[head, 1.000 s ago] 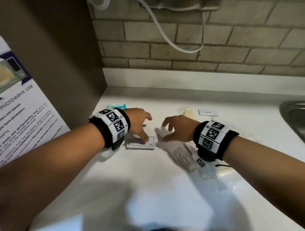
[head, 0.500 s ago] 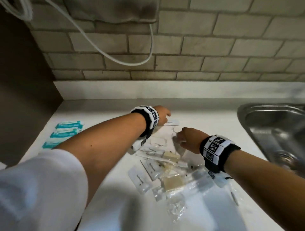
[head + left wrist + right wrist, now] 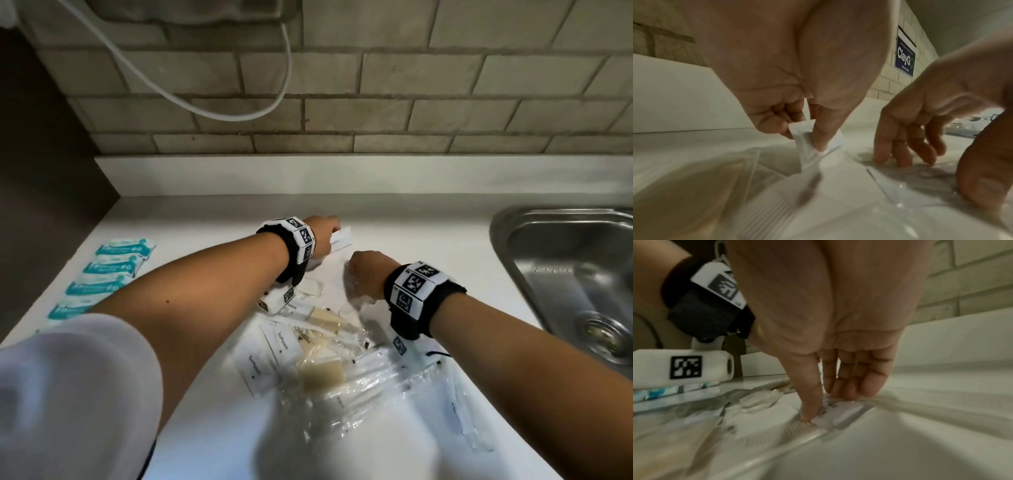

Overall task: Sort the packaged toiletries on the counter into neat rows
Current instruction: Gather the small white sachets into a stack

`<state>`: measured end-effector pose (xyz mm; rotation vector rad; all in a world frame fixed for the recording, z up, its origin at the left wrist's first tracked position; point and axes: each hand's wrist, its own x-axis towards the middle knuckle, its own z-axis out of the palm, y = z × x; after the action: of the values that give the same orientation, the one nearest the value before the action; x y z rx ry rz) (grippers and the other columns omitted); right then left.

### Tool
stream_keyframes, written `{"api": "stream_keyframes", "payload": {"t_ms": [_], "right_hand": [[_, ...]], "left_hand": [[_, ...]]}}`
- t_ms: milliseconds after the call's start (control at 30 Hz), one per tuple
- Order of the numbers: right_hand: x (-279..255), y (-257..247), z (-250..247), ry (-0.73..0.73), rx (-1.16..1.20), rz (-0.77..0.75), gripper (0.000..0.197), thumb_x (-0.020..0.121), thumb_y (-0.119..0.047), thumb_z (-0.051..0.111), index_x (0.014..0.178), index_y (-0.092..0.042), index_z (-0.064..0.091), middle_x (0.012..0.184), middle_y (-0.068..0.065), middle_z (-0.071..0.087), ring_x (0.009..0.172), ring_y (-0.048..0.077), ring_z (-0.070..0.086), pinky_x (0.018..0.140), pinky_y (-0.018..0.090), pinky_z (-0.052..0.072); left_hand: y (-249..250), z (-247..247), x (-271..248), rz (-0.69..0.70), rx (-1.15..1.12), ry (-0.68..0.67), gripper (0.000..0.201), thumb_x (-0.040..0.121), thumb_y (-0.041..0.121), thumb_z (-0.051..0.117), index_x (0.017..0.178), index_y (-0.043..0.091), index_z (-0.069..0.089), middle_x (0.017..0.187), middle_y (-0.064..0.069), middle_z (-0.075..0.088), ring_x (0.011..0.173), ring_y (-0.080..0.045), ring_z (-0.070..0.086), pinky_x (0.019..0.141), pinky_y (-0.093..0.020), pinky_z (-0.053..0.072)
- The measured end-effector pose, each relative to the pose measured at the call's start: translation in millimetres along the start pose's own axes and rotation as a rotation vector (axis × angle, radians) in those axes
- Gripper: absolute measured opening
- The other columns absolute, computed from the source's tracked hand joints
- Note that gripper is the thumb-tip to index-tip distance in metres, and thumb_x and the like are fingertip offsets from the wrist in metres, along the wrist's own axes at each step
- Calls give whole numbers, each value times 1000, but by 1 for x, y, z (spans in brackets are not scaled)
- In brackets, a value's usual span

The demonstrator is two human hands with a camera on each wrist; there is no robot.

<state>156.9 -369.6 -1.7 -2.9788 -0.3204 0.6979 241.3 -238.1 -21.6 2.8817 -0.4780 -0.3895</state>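
My left hand (image 3: 323,229) reaches to the far side of the pile and pinches a small white sachet (image 3: 342,240) between thumb and fingers; the left wrist view shows that sachet (image 3: 809,142) lifted at one end. My right hand (image 3: 361,274) is just right of it, its thumb and straight fingertips (image 3: 844,394) pressing on a flat clear packet (image 3: 830,408) lying on the counter. The loose pile in front holds white toothpaste sachets (image 3: 260,370), beige soap bars (image 3: 322,375) and clear wrapped items. A row of teal packets (image 3: 113,270) lies at the left.
A steel sink (image 3: 565,274) is sunk into the white counter (image 3: 205,428) at the right. The brick wall with a hanging white cable (image 3: 239,109) stands behind. A dark side panel (image 3: 44,171) closes the left end.
Both hands have moved right, from the left end of the counter to the pile. The left hand has taken hold of a white sachet, and the right hand has come down on a clear packet.
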Motion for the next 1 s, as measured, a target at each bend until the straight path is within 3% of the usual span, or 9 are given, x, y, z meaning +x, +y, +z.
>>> {"api": "stream_keyframes", "payload": {"t_ms": [100, 233, 300, 400, 500, 667, 767, 867, 1000], "right_hand": [[6, 3, 0, -1, 23, 5, 16, 81, -17, 71, 93, -9, 64, 95, 8, 66, 83, 22, 59, 73, 28, 49], [2, -1, -3, 57, 10, -44, 16, 87, -16, 62, 100, -7, 63, 103, 9, 66, 91, 26, 60, 73, 28, 44], [-3, -6, -9, 103, 42, -79, 13, 89, -15, 57, 100, -9, 61, 107, 9, 65, 89, 25, 58, 72, 29, 43], [-17, -18, -21, 143, 92, -149, 11, 87, -17, 62, 93, -11, 57, 103, 8, 64, 85, 22, 54, 70, 29, 41], [-34, -38, -23, 85, 135, -236, 19, 80, -20, 71, 92, -17, 57, 95, -1, 59, 87, 18, 54, 71, 28, 41], [-51, -71, 0, -111, 223, -314, 32, 73, -29, 81, 97, -16, 64, 87, -6, 65, 83, 16, 61, 72, 27, 49], [-57, -85, 21, -140, 255, -296, 39, 68, -28, 85, 101, -13, 69, 88, 0, 71, 79, 18, 63, 69, 25, 48], [-63, -95, 33, -89, 262, -242, 45, 66, -28, 86, 104, -10, 69, 99, 5, 72, 84, 18, 62, 66, 23, 47], [-68, -105, 36, 1, 219, -158, 50, 65, -26, 87, 107, -13, 63, 104, 2, 67, 92, 21, 62, 76, 29, 52]], "left_hand": [[3, -15, -18, -1, -134, 90, 34, 88, 9, 59, 121, 10, 50, 111, -12, 65, 97, -33, 63, 69, -28, 44], [-6, -33, -55, 28, -320, 197, 73, 81, 5, 64, 143, 26, 31, 104, -11, 60, 88, -32, 64, 69, -35, 58], [-14, -39, -79, 37, -360, 226, 79, 81, 7, 66, 146, 30, 27, 106, -11, 59, 87, -30, 64, 70, -36, 58], [-27, -39, -114, -5, -419, 275, 63, 82, 14, 70, 136, 25, 39, 113, -9, 62, 92, -27, 64, 79, -37, 55], [-44, -26, -151, -85, -489, 235, 51, 81, 22, 75, 122, 27, 45, 102, -8, 66, 86, -27, 67, 80, -42, 56], [-54, -7, -201, -126, -643, 68, 34, 79, 15, 78, 103, 18, 54, 83, 1, 71, 73, -20, 68, 62, -27, 53], [-56, 9, -225, -167, -709, -58, 34, 75, 11, 81, 101, 12, 59, 67, 3, 71, 57, -13, 67, 54, -24, 53], [-63, 26, -234, -228, -683, -117, 42, 68, 21, 87, 97, 10, 58, 71, -4, 71, 60, -19, 69, 62, -31, 55], [-70, 41, -235, -234, -445, -22, 46, 58, 40, 89, 77, 20, 52, 72, 5, 59, 62, -13, 57, 60, -28, 44]]}}
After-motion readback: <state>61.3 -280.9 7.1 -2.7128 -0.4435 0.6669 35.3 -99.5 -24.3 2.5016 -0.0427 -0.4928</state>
